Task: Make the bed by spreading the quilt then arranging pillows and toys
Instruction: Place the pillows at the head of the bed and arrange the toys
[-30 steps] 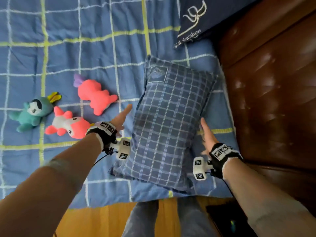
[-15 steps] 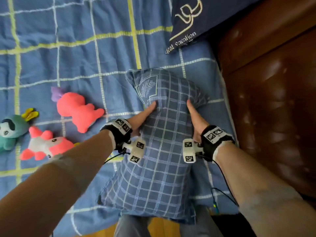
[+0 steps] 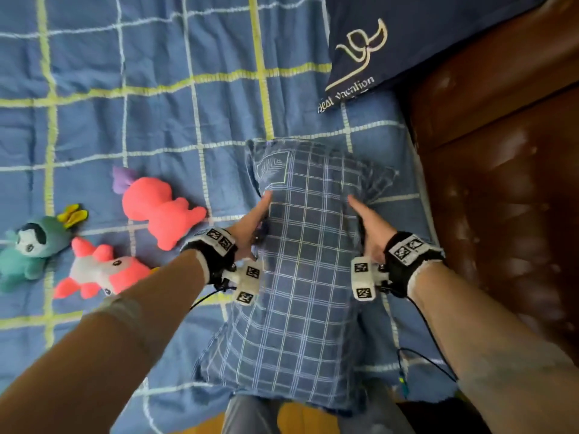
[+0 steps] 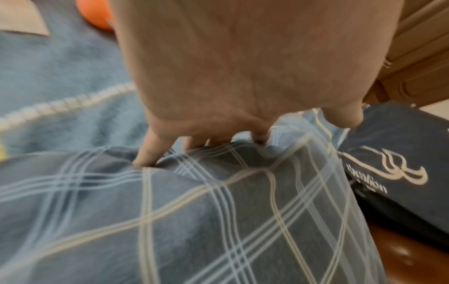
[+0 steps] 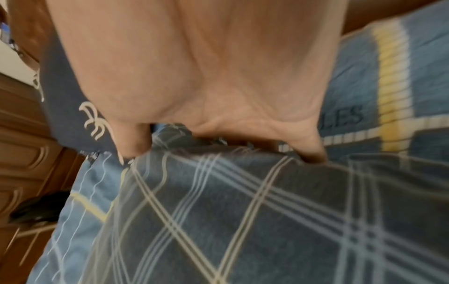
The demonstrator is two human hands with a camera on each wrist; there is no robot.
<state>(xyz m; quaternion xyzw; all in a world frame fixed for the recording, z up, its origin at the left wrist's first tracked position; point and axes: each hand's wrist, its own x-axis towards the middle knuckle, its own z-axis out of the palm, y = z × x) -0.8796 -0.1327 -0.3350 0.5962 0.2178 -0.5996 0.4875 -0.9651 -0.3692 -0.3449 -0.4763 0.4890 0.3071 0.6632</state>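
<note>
A blue plaid pillow (image 3: 300,277) is squeezed between my two hands and raised off the blue checked quilt (image 3: 150,120). My left hand (image 3: 253,220) grips its left side, fingers dug into the fabric (image 4: 145,159). My right hand (image 3: 363,220) grips the right side, thumb and fingers curled over the edge (image 5: 313,153). A dark navy pillow (image 3: 407,36) with cream lettering lies at the head end. Three plush toys lie on the quilt to the left: a pink one (image 3: 156,208), a pink-and-white one (image 3: 103,270) and a teal one (image 3: 34,242).
A brown padded headboard (image 3: 501,183) runs along the right side, close to my right hand. Wooden floor (image 3: 300,418) and my legs show at the bottom edge. A cable (image 3: 416,355) hangs from my right wrist. Wooden furniture (image 4: 417,57) stands beyond the navy pillow.
A second ago both hands were open beside the flat pillow. They closed in on its sides, squeezed it narrow and lifted it; the grip is the same as half a second ago.
</note>
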